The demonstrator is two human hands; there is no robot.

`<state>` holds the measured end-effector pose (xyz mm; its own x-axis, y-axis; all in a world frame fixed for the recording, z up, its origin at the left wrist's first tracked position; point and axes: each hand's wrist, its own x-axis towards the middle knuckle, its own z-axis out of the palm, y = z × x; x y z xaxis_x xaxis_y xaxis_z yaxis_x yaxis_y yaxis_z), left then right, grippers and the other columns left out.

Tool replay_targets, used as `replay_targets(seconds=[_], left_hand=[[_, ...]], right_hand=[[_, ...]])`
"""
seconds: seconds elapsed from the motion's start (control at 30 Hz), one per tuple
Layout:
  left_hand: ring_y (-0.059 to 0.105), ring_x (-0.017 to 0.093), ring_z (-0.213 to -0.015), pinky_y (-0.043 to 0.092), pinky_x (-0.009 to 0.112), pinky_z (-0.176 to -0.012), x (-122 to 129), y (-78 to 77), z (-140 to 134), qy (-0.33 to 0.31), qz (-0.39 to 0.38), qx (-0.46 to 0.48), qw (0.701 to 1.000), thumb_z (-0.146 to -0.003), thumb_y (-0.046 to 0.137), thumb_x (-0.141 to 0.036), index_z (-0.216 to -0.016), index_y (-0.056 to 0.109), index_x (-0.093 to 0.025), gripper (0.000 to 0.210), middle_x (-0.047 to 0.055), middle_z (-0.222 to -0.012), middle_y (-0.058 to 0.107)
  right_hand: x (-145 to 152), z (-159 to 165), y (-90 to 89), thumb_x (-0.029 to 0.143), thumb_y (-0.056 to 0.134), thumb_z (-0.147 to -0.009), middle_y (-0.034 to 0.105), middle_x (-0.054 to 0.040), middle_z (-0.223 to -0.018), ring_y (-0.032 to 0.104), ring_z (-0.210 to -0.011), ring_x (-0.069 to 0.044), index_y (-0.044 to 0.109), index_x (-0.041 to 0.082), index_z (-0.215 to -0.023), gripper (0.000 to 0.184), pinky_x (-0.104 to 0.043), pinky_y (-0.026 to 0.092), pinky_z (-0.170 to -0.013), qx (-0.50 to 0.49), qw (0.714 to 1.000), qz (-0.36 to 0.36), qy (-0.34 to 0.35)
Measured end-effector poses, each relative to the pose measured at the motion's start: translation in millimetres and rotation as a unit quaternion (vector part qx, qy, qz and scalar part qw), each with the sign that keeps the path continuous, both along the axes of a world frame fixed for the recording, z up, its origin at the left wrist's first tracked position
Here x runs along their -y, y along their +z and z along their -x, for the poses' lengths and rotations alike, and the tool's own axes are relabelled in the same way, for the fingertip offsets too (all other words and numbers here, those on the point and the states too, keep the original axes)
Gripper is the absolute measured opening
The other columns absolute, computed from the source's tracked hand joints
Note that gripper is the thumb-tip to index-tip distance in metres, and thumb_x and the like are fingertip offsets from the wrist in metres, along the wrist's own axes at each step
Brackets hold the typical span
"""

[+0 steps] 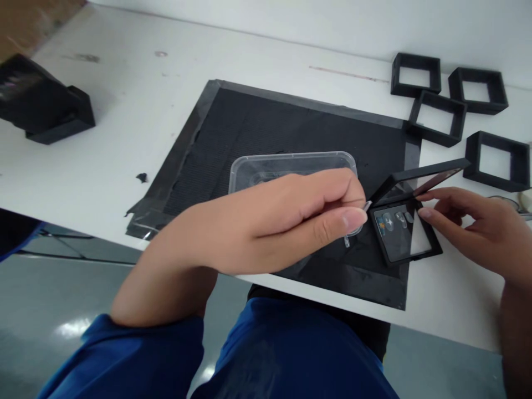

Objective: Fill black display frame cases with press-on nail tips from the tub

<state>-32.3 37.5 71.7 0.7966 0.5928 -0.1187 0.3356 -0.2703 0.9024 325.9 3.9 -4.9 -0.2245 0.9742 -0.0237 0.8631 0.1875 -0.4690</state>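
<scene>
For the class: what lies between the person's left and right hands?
In the head view, the open black case lies between the left hand, pinching a small pale piece, and the right hand, at the case's edge.

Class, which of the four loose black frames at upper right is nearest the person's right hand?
The lowest, rightmost frame, just beyond the right hand; the other three frames lie farther away, higher in the picture.

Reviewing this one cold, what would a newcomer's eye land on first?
Probably the left hand mid-picture, pinching a small pale piece and partly hiding a clear plastic container. Next, the hinged black case standing open to its right, with the right hand at its edge. Then four black rectangular frames at upper right.
</scene>
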Motion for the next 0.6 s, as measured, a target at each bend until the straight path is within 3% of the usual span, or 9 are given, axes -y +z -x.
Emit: replay_targets(seconds=[0.1, 0.23, 0.6], left_hand=[[0.037, 0.008, -0.056, 0.039, 0.023, -0.052, 1.4, 0.8, 0.3, 0.008, 0.042, 0.053, 0.998, -0.108, 0.043, -0.021, -0.087, 0.050, -0.023, 0.023, -0.007, -0.066, 0.045], [0.048, 0.007, -0.058, 0.044, 0.024, -0.055, 3.0, 0.7, 1.8, 0.057, 0.042, 0.109, 0.992, -0.102, 0.049, -0.017, -0.081, 0.053, -0.022, 0.022, -0.006, -0.069, 0.052], [0.054, 0.005, -0.053, 0.044, 0.024, -0.055, 8.0, 2.3, -1.5, 0.085, 0.032, 0.125, 0.988, -0.089, 0.069, -0.016, -0.068, 0.073, -0.019, 0.021, -0.003, -0.061, 0.072]], right_hand=[[0.2, 0.1, -0.3, 0.070, 0.063, -0.099, 0.066, 0.0036, -0.070, 0.055, -0.054, -0.012, 0.075, 0.029, -0.116, 0.046, -0.028, 0.046, -0.051, 0.000, 1.000, -0.002, 0.000], [1.1, 1.5, -0.5, 0.072, 0.062, -0.097, 0.066, 0.0039, -0.070, 0.055, -0.053, -0.012, 0.075, 0.031, -0.117, 0.048, -0.028, 0.046, -0.050, 0.008, 1.000, -0.006, -0.007], [1.8, 3.1, 0.7, 0.072, 0.061, -0.098, 0.066, 0.0019, -0.069, 0.055, -0.051, -0.013, 0.078, 0.028, -0.117, 0.050, -0.028, 0.045, -0.048, 0.007, 1.000, -0.023, -0.002]])
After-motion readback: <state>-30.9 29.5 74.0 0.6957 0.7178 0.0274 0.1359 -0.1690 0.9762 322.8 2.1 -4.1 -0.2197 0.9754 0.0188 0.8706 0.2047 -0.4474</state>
